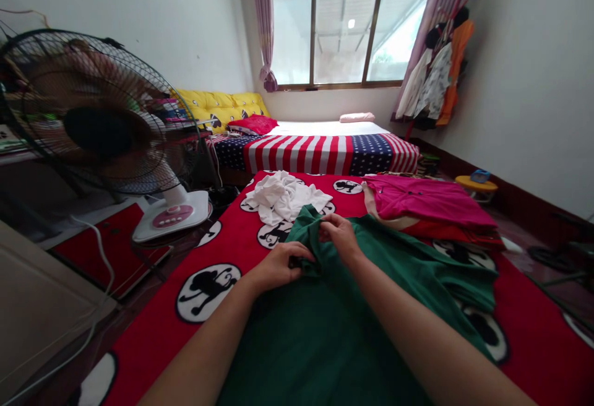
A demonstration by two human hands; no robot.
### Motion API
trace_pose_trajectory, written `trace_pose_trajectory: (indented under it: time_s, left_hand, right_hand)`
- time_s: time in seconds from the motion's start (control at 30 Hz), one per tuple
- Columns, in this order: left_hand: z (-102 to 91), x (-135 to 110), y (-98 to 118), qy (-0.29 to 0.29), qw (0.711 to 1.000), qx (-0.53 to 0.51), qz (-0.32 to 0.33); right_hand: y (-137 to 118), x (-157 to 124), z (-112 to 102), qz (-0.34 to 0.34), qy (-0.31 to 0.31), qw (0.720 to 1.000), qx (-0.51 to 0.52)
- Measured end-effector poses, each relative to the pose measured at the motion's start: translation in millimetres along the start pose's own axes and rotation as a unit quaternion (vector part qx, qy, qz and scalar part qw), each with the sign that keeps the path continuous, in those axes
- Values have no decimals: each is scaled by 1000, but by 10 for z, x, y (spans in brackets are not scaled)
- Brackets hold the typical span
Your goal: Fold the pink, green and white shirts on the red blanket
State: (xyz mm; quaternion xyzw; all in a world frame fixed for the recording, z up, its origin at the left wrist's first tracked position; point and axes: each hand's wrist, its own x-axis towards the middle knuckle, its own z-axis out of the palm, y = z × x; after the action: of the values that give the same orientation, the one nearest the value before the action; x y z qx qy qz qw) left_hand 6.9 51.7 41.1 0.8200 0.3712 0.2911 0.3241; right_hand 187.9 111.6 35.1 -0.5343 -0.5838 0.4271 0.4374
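Green shirt (325, 338), long axis running away from the person; left hand (278, 267), right hand (338, 236), both curled, pinching its far end.

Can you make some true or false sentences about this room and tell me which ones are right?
1. The left hand and right hand are both gripping the green shirt. True.
2. The crumpled white cloth lies on the floor. False: it lies on the red blanket.
3. A stars-and-stripes bedspread lies on the far bed. True.
4. The window curtains are green. False: they are pinkish purple.
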Motion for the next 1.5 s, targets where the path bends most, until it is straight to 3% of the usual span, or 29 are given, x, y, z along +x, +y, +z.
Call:
trace_pose_trajectory:
  time_s: [0.1, 0.2, 0.37, 0.5, 0.6, 0.73, 0.93, 1.1, 1.27, 1.4, 1.5]
  left_hand:
    - [-9, -8, -23, 25, 999, 2, -24]
    - [-7, -12, -11, 15, 999, -15, -33]
    - [-40, 62, 102, 26, 998, -31, -40]
    - [-227, -23, 242, 25, 998, 37, -32]
    - [-431, -368, 363, 29, 987, 117, -108]
    - [-560, -1126, 527, 37, 955, 183, -231]
    - [-304, -2180, 684, 12, 932, 136, -336]
    - [-55, -2620, 797, 31, 919, 171, -355]
    - [-7, -2690, 884, 107, 929, 138, -328]
    - [7, -2580, 984, 167, 938, 51, -301]
    - [46, -2433, 1153, 177, 940, -10, -290]
  right_hand:
    - [122, -62, -68, 38, 47, 998, 24]
    - [171, -105, -126, 66, 67, 995, 20]
    - [85, -190, -214, 85, 53, 994, -35]
    - [69, -304, -246, 114, 25, 986, -116]
    - [78, -373, -235, 131, -7, 978, -162]
    - [53, -423, -192, 143, -17, 972, -185]
    - [2, -428, -150, 137, -17, 962, -234]
    - [-91, -436, -60, 82, 10, 980, -179]
    - [-192, -468, 81, 24, 47, 997, -57]
    - [-280, -427, 114, 22, 70, 997, 25]
    - [-376, -359, 55, 31, 81, 993, 76]
